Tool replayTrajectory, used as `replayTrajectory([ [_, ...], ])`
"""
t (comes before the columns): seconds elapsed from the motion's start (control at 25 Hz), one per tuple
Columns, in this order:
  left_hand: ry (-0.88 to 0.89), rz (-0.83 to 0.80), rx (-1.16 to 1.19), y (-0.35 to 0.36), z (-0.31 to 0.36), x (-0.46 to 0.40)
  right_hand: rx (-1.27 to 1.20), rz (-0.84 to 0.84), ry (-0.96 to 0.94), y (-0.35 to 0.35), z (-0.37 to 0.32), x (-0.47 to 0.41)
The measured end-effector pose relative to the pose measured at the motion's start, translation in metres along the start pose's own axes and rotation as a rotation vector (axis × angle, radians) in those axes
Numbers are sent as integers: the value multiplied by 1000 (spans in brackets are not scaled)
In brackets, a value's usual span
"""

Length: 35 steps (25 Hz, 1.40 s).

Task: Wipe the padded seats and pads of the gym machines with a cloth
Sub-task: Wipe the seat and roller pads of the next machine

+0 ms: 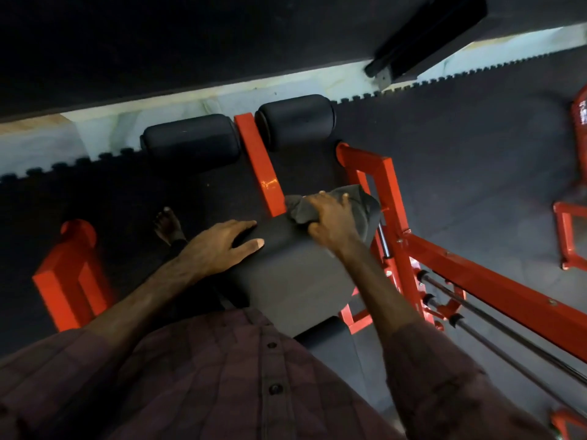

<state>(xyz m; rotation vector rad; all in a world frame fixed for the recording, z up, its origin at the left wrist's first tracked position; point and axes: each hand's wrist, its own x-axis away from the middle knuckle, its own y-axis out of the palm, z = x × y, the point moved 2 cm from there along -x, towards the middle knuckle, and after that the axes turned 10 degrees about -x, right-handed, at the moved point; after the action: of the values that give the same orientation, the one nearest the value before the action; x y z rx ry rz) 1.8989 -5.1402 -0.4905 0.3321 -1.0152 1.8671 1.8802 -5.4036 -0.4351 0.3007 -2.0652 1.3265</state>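
A black padded seat [295,274] of a red gym machine sits in the middle of the head view. My right hand [330,220] grips a dark grey cloth [362,208] and presses it on the seat's far right corner. My left hand [222,246] lies flat on the seat's left edge, fingers spread, holding nothing. Two black roller pads [190,141] [297,120] sit beyond the seat, one on each side of a red bar [260,169]. A second black pad [330,341] shows below the seat, partly hidden by my shirt.
The red frame [476,281] with steel rods [495,322] runs along the right side. A red post [70,274] stands at the left. My bare foot [168,225] rests on the black rubber floor mat [460,138]. A pale tiled strip [127,122] and dark wall lie beyond.
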Motion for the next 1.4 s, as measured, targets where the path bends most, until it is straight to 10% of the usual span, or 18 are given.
replayTrajectory([
  [1.08,-94,516,431,50,-39,73,-24,-11,-187,70,-94,35],
  [1.4,-250,514,986,87,-44,90,-5,-79,-276,107,-143,42],
])
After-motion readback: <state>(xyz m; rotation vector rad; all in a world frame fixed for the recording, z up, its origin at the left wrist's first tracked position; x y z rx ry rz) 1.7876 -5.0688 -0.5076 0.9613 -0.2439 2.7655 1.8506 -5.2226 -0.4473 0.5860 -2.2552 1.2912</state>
